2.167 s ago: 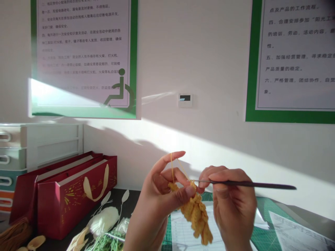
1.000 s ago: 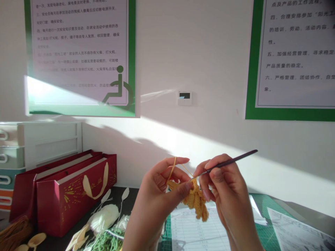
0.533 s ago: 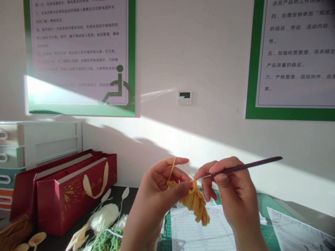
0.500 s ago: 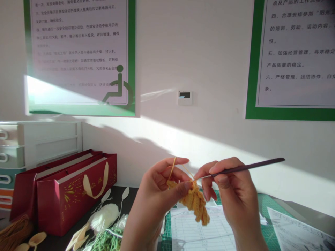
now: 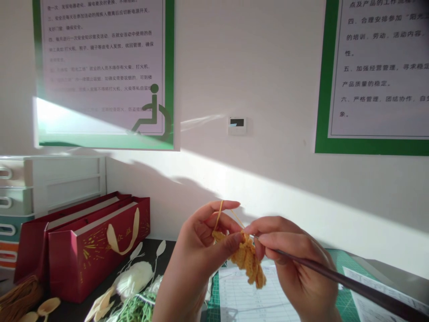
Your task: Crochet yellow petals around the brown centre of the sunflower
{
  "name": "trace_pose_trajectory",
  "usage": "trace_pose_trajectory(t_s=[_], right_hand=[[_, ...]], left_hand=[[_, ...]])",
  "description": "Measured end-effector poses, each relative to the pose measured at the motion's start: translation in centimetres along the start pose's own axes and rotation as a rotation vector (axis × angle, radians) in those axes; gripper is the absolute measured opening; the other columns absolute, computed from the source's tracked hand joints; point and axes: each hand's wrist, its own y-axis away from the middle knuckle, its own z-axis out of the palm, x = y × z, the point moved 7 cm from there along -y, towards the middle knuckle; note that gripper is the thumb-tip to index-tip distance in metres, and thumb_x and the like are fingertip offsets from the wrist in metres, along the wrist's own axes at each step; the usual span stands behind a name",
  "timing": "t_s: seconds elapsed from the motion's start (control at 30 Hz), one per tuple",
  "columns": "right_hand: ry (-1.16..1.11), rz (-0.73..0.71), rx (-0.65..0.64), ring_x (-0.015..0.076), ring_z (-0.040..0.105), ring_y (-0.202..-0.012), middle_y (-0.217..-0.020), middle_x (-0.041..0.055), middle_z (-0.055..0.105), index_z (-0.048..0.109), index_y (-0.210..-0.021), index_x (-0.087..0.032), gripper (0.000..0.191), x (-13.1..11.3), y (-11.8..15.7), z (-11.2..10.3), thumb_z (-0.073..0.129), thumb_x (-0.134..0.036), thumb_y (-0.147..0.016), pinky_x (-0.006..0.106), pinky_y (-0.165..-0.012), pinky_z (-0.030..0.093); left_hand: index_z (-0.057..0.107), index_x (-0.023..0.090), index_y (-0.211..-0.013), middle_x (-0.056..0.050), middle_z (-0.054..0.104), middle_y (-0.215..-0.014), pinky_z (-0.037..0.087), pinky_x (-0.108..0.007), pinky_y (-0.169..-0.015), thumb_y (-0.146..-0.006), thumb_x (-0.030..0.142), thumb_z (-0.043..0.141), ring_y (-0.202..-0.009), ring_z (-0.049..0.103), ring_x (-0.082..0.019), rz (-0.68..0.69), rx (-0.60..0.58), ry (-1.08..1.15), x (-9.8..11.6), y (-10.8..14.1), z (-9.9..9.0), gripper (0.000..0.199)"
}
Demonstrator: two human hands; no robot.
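Far left: a drawer unit (image 5: 70, 179) with coloured fronts, and before it two red paper bags (image 5: 97, 255), one with a cream handle. At upper left, a green-bordered poster (image 5: 100, 76) on the wall. At lower left, white yarn (image 5: 136, 279) lies beside a tangle of green yarn (image 5: 137, 308) on a dark surface. Just left of lower centre, the left hand (image 5: 201, 250) pinches a yellow crocheted piece (image 5: 246, 259) between thumb and fingers; its index finger is raised, a yellow strand (image 5: 219, 217) passing over it. The piece hangs at lower centre, above a printed sheet (image 5: 248, 295). Right of it, the right hand (image 5: 298, 259) grips a dark-handled hook (image 5: 355, 285), whose handle slopes toward the lower right corner; the metal shaft meets the piece's upper edge, the tip being indistinct. Below and behind this hand lies a green cutting mat (image 5: 340, 259).
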Motion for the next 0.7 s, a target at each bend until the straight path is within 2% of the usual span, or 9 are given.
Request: trace_pose_trajectory(t_s=[0.23,0.33,0.47,0.57,0.7], right_hand=[[0.084,-0.225,-0.052,0.0146,0.071,-0.078,-0.102,0.0075,0.076,0.065,-0.111,-0.023,0.022,-1.4,-0.5,0.2,0.053,-0.01,-0.099,0.028,-0.064,0.06],[0.127,-0.263,-0.074,0.0153,0.073,-0.086,-0.098,0.0065,0.075,0.063,-0.11,-0.022,0.02,-1.9,-0.7,0.3,0.055,-0.008,-0.099,0.025,-0.067,0.061],[0.141,-0.301,-0.114,0.0195,0.074,-0.099,-0.102,0.0074,0.074,0.062,-0.116,-0.022,0.022,-2.3,-0.5,0.6,0.058,-0.01,-0.098,0.031,-0.075,0.063],[0.119,-0.304,-0.071,0.0189,0.073,-0.098,-0.107,0.0071,0.072,0.062,-0.119,-0.023,0.029,-2.1,-0.2,0.5,0.057,-0.006,-0.096,0.033,-0.078,0.063],[0.071,-0.291,0.013,0.018,0.072,-0.096,-0.11,0.0058,0.071,0.062,-0.125,-0.025,0.037,-1.3,0.2,0.5,0.055,-0.004,-0.095,0.034,-0.077,0.062]], left_hand=[[0.076,0.018,-0.113,-0.001,0.07,-0.076,0.05,-0.026,-0.064,-0.077,0.018,0.089,-0.07,0.063,-0.014,0.055,0.034,-0.033,0.0,0.2,-0.2,0.039],[0.075,0.019,-0.113,-0.001,0.07,-0.077,0.05,-0.025,-0.066,-0.078,0.016,0.086,-0.072,0.063,-0.014,0.084,0.077,-0.085,0.2,0.5,-0.2,0.036],[0.073,0.021,-0.115,-0.001,0.069,-0.08,0.049,-0.025,-0.066,-0.079,0.018,0.086,-0.074,0.061,-0.015,0.082,0.062,-0.071,0.4,0.9,0.1,0.038],[0.07,0.023,-0.117,-0.001,0.068,-0.083,0.049,-0.026,-0.067,-0.077,0.019,0.088,-0.076,0.06,-0.015,0.037,0.008,0.018,0.4,1.1,0.7,0.045],[0.068,0.024,-0.118,-0.001,0.067,-0.084,0.05,-0.027,-0.068,-0.075,0.021,0.091,-0.077,0.062,-0.017,-0.007,0.001,0.08,0.5,1.2,1.0,0.049]])
